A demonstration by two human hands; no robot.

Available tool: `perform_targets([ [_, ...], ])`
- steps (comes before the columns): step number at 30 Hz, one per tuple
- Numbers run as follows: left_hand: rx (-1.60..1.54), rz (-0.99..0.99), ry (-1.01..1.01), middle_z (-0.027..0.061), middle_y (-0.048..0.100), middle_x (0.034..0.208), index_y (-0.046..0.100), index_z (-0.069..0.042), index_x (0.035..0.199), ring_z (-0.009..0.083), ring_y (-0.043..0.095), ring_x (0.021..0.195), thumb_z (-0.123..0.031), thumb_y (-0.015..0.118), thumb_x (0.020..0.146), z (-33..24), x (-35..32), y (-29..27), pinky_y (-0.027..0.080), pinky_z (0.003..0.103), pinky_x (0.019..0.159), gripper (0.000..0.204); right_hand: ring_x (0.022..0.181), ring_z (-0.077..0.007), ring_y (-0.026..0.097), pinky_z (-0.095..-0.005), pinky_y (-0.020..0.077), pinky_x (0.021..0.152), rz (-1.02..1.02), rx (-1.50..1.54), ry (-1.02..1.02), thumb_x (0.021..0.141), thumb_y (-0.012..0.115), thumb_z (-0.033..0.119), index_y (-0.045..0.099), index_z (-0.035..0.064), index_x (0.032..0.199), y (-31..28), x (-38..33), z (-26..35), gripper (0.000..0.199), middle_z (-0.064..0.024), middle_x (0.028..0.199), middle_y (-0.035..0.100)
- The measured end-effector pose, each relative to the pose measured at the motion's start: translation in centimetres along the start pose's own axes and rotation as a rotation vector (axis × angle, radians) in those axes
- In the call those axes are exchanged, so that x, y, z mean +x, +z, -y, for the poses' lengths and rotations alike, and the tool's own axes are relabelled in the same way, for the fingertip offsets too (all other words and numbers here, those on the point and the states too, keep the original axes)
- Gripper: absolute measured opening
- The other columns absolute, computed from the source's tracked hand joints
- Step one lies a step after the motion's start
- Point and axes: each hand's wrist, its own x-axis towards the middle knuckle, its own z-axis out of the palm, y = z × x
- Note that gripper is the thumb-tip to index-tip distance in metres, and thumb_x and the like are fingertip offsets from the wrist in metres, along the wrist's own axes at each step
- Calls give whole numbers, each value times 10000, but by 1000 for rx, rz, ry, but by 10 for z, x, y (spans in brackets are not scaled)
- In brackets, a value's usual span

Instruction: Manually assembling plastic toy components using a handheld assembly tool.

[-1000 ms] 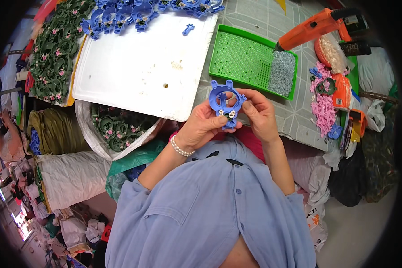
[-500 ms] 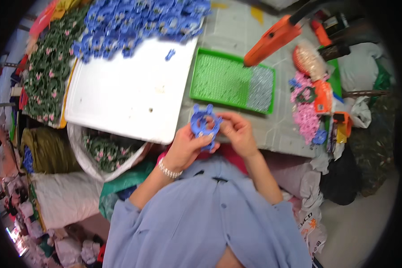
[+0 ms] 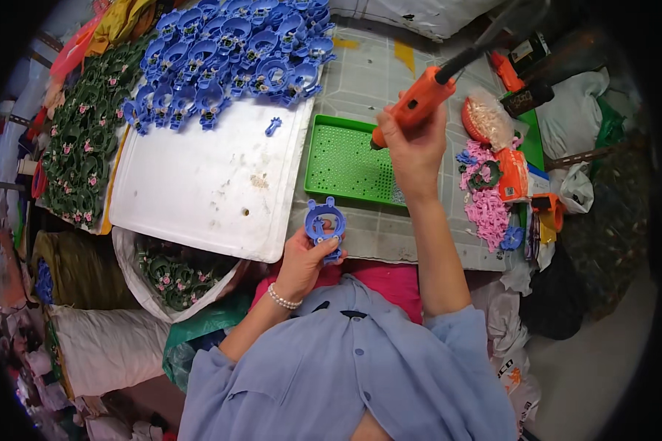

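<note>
My left hand (image 3: 300,264), with a beaded bracelet at the wrist, holds a blue plastic ring-shaped piece (image 3: 334,211) near the table's front edge. Two small knobs stick up from the ring, and my thumb presses on its lower part. My right hand (image 3: 419,165) is wrapped around an orange electric screwdriver (image 3: 424,94), which hangs from a dark cord. Its tip points down and left over a green perforated tray (image 3: 342,165). Small silver screws (image 3: 399,195) show at the tray's right end, mostly hidden behind my right forearm.
Many blue pieces (image 3: 235,44) cover the far part of a white board (image 3: 191,191); a small blue part (image 3: 273,126) lies apart. Green pieces with pink flowers (image 3: 81,140) are at left and in a white sack (image 3: 191,275). Pink parts (image 3: 485,217) and a red bowl (image 3: 476,121) sit at right.
My right hand has left the blue piece and reached up to grip the screwdriver, which has shifted slightly left and down. My left hand keeps hold of the piece. The view has shifted a little.
</note>
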Motion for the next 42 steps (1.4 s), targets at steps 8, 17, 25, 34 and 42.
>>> perform_targets([
  [8,-25,35,-19,85,588,979,463,-35,1139,188,624,769,-20,627,801,4,14,-5,530,295,668,376,792,-154,586,-253,471,616,143,258,158,707,509,-31,477,-24,1044,-10,-12,1,338,-107,936,573],
  [17,68,61,-59,65,569,970,445,-20,1156,175,628,788,52,595,778,7,24,2,540,292,695,413,678,-131,530,-267,470,618,83,441,195,797,650,306,449,23,1030,-35,-35,-29,419,-58,809,519],
  [25,81,51,-62,69,586,936,446,-18,1154,178,638,767,52,589,783,13,31,1,536,278,654,403,688,-150,496,-277,450,622,95,350,173,743,631,575,440,40,1038,-40,-53,-41,639,-60,806,492],
  [34,144,56,-21,85,585,963,440,-15,1150,188,645,780,59,586,784,16,31,0,542,275,653,401,670,-139,534,-274,478,621,70,437,134,767,648,487,450,30,1037,-44,-55,-56,566,-52,797,516],
  [42,111,67,-14,90,583,969,433,-17,1156,198,646,779,56,590,787,14,31,-1,543,275,647,407,667,-140,533,-275,476,617,71,446,150,769,646,472,447,35,1034,-43,-58,-55,548,-53,799,514],
])
